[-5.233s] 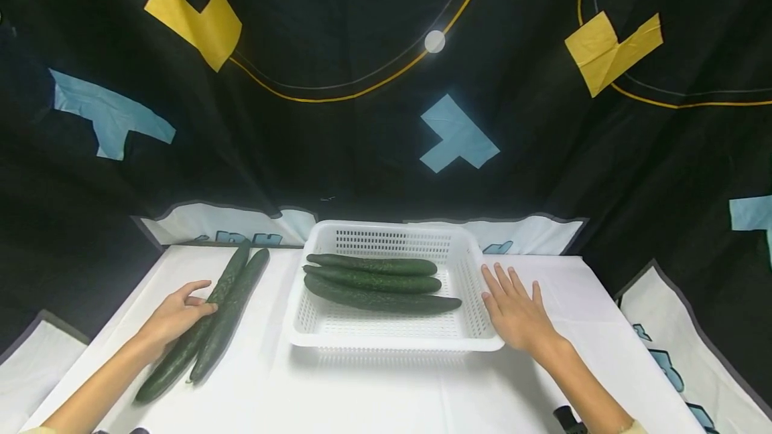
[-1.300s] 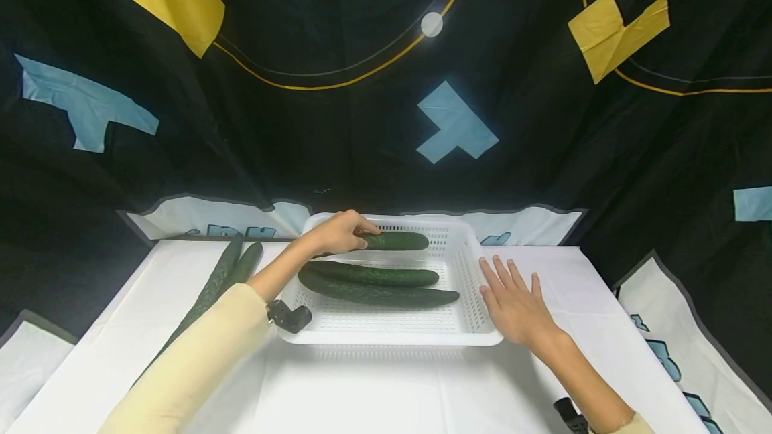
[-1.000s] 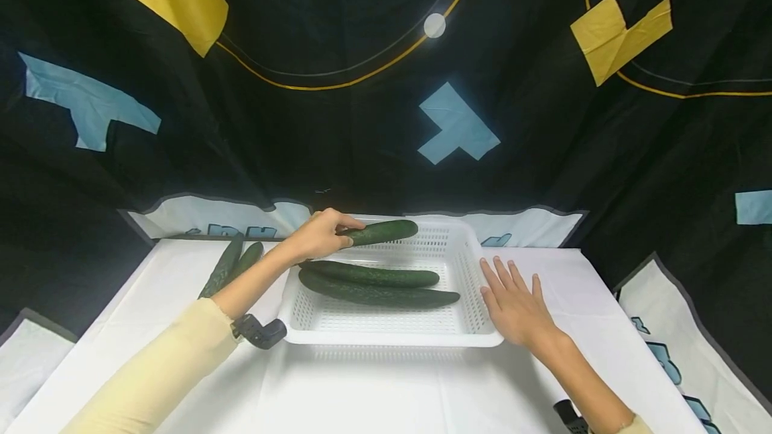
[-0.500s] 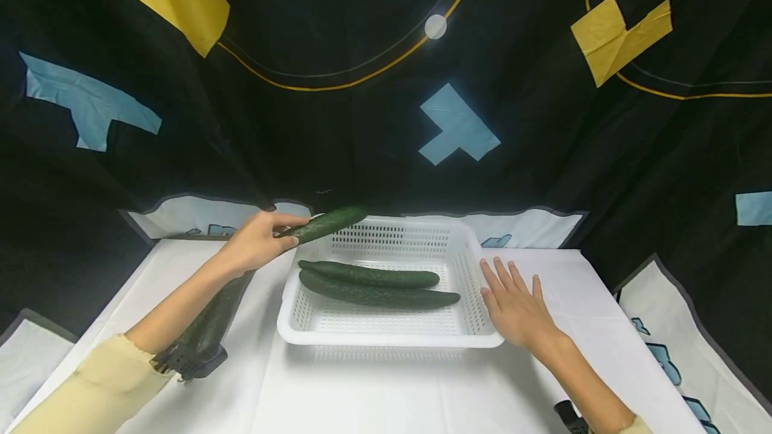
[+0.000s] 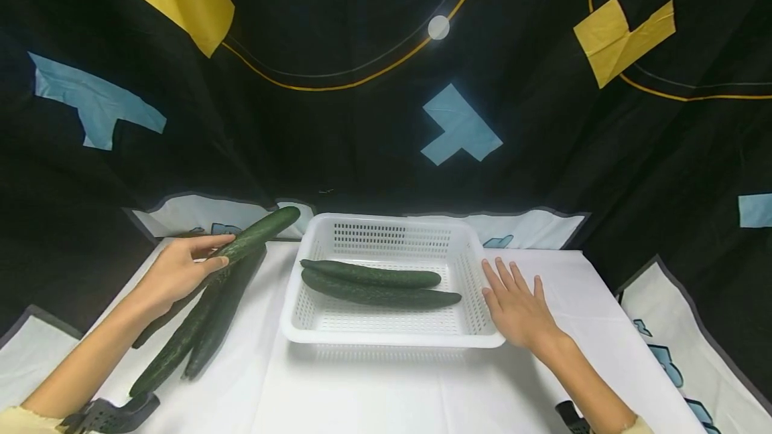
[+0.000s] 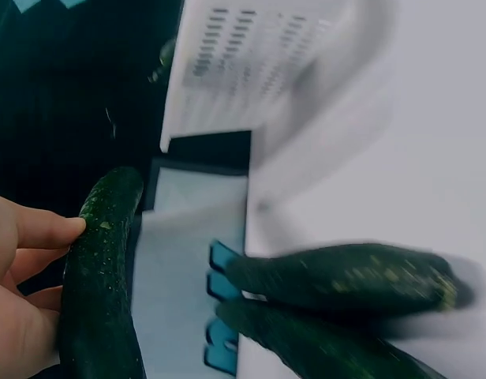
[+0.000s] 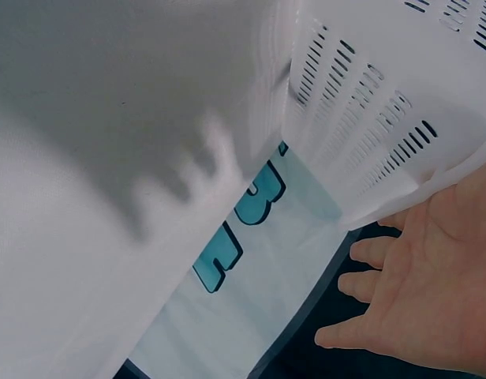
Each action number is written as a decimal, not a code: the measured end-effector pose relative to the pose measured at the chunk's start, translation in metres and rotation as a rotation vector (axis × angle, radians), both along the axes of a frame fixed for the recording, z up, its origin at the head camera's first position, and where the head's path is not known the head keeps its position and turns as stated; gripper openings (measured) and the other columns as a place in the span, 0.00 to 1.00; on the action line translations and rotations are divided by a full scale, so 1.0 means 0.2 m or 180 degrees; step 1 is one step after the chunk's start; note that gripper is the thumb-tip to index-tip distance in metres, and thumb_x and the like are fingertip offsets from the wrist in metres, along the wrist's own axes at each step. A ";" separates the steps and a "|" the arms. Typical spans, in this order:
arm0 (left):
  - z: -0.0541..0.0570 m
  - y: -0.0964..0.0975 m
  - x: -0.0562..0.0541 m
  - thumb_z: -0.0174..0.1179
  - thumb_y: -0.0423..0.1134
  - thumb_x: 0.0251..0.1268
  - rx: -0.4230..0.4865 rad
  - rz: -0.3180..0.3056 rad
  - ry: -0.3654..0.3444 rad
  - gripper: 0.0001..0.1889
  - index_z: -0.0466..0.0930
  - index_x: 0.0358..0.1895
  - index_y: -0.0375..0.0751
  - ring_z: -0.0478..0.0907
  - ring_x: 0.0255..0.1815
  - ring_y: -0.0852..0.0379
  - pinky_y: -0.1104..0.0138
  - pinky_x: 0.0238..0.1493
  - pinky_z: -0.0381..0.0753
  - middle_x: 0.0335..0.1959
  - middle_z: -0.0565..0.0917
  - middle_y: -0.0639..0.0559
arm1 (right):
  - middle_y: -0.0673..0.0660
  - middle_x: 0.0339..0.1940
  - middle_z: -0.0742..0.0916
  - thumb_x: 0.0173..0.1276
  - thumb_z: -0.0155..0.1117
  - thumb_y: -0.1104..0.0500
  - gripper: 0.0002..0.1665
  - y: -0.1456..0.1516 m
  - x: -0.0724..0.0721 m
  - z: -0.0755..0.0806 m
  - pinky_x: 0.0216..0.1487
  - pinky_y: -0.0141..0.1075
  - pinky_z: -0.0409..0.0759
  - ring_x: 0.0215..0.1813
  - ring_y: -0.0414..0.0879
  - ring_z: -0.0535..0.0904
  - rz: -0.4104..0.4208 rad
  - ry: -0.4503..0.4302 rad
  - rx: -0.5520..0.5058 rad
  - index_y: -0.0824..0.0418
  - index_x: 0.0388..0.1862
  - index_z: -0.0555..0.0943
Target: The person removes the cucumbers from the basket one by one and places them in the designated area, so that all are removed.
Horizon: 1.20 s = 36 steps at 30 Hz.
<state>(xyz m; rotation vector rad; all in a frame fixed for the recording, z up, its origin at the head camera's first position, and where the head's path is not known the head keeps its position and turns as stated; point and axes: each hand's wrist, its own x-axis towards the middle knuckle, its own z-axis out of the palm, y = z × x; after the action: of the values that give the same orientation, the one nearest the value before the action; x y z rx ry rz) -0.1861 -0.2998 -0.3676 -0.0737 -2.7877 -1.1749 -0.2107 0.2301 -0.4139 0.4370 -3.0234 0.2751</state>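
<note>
My left hand (image 5: 177, 272) grips a dark green cucumber (image 5: 263, 230) between thumb and fingers, tilted with its far end up to the right. It is held above two more cucumbers (image 5: 208, 327) lying side by side at the left of the table. In the left wrist view the held cucumber (image 6: 101, 276) stands apart from the lying pair (image 6: 345, 276). A white perforated plastic basket (image 5: 392, 339) in the middle contains two cucumbers (image 5: 380, 297). My right hand (image 5: 520, 307), fingers straight and spread, rests against the basket's right side.
A white cloth covers the table (image 5: 356, 394). Behind it hangs a black curtain (image 5: 338, 153) with yellow and blue patches and a white lettered hem. Dark wrist devices (image 5: 111, 414) show near both sleeves.
My left hand has lifted the rearmost cucumber out of the basket and carried it left, over the pair on the table. The basket went from three cucumbers to two. My right hand stays put.
</note>
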 end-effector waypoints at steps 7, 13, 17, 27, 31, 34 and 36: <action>-0.11 -0.17 0.10 0.57 0.33 0.72 0.0160 0.0218 -0.0169 0.27 0.65 0.70 0.25 0.68 0.60 0.23 0.31 0.53 0.66 0.62 0.70 0.21 | 0.68 0.79 0.58 0.82 0.37 0.47 0.35 0.00 0.00 -0.01 0.70 0.71 0.36 0.79 0.68 0.45 -0.0007 0.0019 -0.0005 0.62 0.80 0.56; -0.19 -0.28 0.15 0.55 0.36 0.74 0.0267 0.0404 -0.0433 0.29 0.61 0.72 0.25 0.59 0.66 0.19 0.31 0.58 0.62 0.67 0.63 0.18 | 0.68 0.79 0.58 0.82 0.37 0.47 0.35 0.01 -0.01 -0.01 0.70 0.71 0.36 0.79 0.67 0.45 0.0008 0.0037 0.0004 0.62 0.80 0.56; -0.27 -0.33 0.17 0.54 0.34 0.74 0.0362 0.0543 -0.0555 0.29 0.59 0.72 0.22 0.53 0.67 0.17 0.30 0.60 0.59 0.68 0.57 0.16 | 0.68 0.79 0.58 0.81 0.37 0.46 0.35 0.01 -0.01 -0.01 0.70 0.70 0.37 0.79 0.67 0.45 0.0020 0.0062 0.0033 0.63 0.80 0.56; -0.37 -0.38 0.18 0.54 0.37 0.75 0.0566 0.0828 -0.0541 0.30 0.58 0.72 0.21 0.57 0.67 0.20 0.39 0.59 0.69 0.69 0.58 0.17 | 0.67 0.79 0.59 0.81 0.38 0.46 0.35 0.01 -0.01 -0.02 0.71 0.69 0.39 0.79 0.66 0.46 0.0049 0.0113 0.0063 0.63 0.80 0.57; -0.39 -0.40 0.18 0.53 0.38 0.76 0.0649 0.0926 -0.0609 0.31 0.56 0.73 0.22 0.57 0.68 0.21 0.47 0.57 0.74 0.70 0.58 0.19 | 0.67 0.79 0.59 0.81 0.38 0.47 0.35 0.01 -0.01 -0.02 0.71 0.70 0.40 0.79 0.66 0.47 0.0047 0.0126 0.0071 0.63 0.80 0.57; -0.41 -0.41 0.18 0.53 0.39 0.76 0.0716 0.0959 -0.0666 0.32 0.55 0.73 0.22 0.57 0.68 0.21 0.44 0.58 0.72 0.70 0.57 0.19 | 0.67 0.79 0.59 0.81 0.39 0.47 0.35 0.01 -0.01 -0.02 0.71 0.70 0.39 0.79 0.66 0.46 0.0046 0.0126 0.0055 0.63 0.80 0.57; -0.43 -0.42 0.19 0.53 0.40 0.76 0.0752 0.0960 -0.0667 0.32 0.55 0.73 0.22 0.58 0.68 0.22 0.42 0.59 0.71 0.70 0.58 0.19 | 0.67 0.79 0.59 0.81 0.39 0.47 0.35 0.01 -0.01 -0.02 0.70 0.70 0.40 0.79 0.67 0.46 0.0041 0.0126 0.0047 0.63 0.80 0.56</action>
<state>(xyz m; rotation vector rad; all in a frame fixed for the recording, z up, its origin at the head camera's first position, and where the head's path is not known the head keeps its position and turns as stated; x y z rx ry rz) -0.1489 -0.3839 -0.4531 0.4986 -2.6717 -1.4879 -0.2129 0.2320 -0.4184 0.4578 -2.9869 0.2420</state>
